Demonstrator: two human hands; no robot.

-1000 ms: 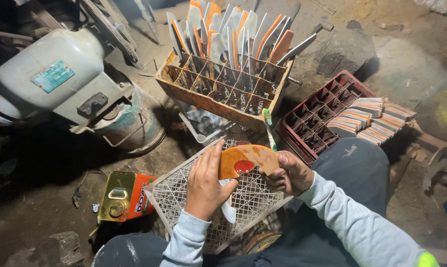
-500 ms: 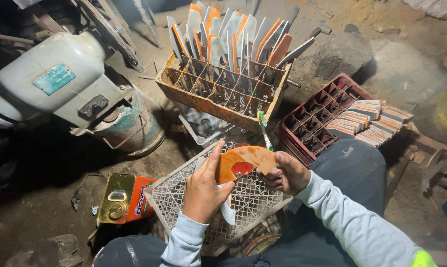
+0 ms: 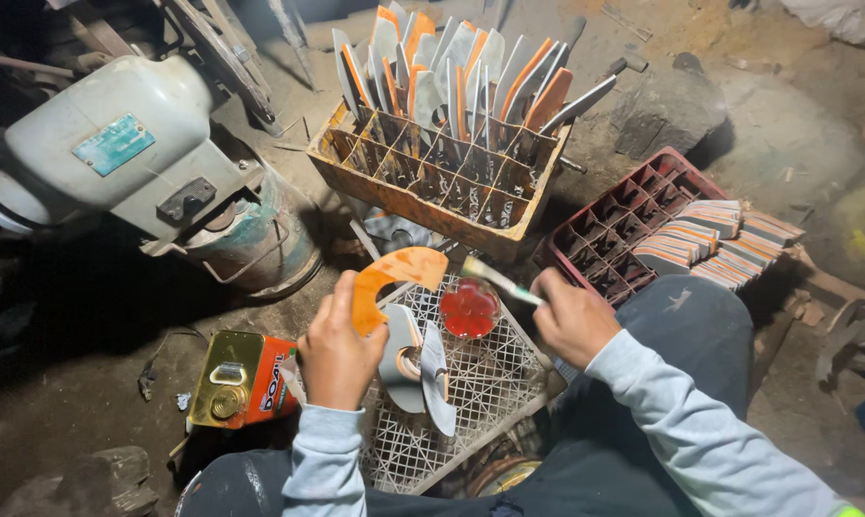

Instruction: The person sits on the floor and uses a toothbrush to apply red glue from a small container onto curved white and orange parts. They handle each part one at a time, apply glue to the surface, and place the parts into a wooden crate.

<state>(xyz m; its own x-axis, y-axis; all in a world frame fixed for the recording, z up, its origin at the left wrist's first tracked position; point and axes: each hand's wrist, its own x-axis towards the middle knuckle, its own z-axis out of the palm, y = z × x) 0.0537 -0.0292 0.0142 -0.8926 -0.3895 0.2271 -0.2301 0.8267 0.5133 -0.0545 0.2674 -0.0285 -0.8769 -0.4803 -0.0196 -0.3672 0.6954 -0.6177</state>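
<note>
Since the earlier frames the right hand [image 3: 571,321] has drawn back from the curved blade [image 3: 389,278] and now pinches a thin paintbrush [image 3: 499,280], its bristle end pointing left above a small dish of red paint [image 3: 469,308] on the white plastic crate [image 3: 471,402] near the person's lap. The left hand [image 3: 341,349] is closed around the blade's lower end, holding its orange-painted face up and clear of the crate, seemingly so the wet side touches nothing. Finished blades stand upright in a far wooden crate [image 3: 423,196], probably to dry, with a yellow tin can [image 3: 241,378] lying to the near left.
</note>
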